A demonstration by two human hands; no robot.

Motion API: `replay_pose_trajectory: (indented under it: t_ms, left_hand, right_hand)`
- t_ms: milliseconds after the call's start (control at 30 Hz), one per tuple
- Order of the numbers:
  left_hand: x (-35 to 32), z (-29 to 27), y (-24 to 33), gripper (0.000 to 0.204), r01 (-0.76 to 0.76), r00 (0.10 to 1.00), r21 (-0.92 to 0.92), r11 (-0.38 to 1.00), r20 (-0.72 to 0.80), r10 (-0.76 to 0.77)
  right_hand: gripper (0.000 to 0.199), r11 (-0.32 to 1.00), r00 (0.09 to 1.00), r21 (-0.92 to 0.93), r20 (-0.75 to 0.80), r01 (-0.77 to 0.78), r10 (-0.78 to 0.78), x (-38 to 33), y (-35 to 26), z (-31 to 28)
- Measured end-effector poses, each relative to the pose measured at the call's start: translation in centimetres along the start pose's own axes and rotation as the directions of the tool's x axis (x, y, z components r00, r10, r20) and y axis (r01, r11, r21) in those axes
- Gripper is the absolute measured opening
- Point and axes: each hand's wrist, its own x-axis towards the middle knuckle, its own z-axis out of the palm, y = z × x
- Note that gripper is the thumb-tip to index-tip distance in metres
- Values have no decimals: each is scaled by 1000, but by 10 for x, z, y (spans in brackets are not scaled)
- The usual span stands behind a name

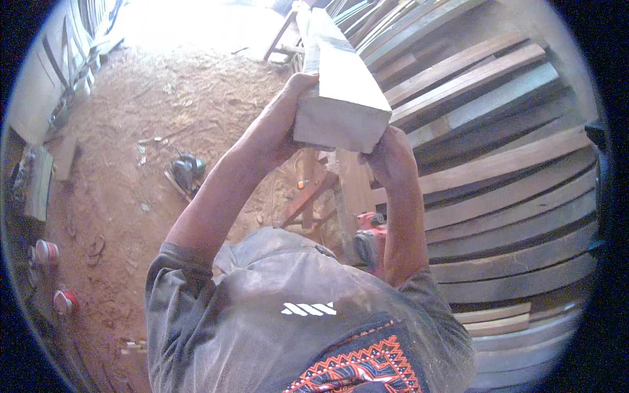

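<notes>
A thick, squared wooden beam (pixel 343 121) stretches away from me, its near end raised in front of my chest. My left hand (pixel 293 108) grips the left side of that end, thumb over the upper edge. On the opposite side my right hand (pixel 393 157) is closed around the lower right corner; some of its fingers are hidden beneath the wood. Strong light washes out the beam's top face and blurs its far end. Below the beam, a reddish wooden support (pixel 309 198) shows partly between my arms.
Long boards (pixel 504 160) lie in stacked rows all along the right. A red power tool (pixel 372 239) sits near my right forearm. On the sawdust-covered floor (pixel 111 190) is a dark power tool (pixel 188 171). Two round red-and-white containers (pixel 46 252) are at the far left.
</notes>
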Motion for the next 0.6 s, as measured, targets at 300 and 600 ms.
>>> replay_pose_trajectory:
  t_ms: [300,600]
  left_hand:
    - [19,6,30,58,2,1000,17,1000,15,-2]
    - [-2,-19,21,68,36,999,-25,999,-15,-36]
  right_hand:
    - [40,990,996,115,27,85,-89,10,-15,12]
    - [58,997,997,-72,-80,-29,23,-5,-12,43]
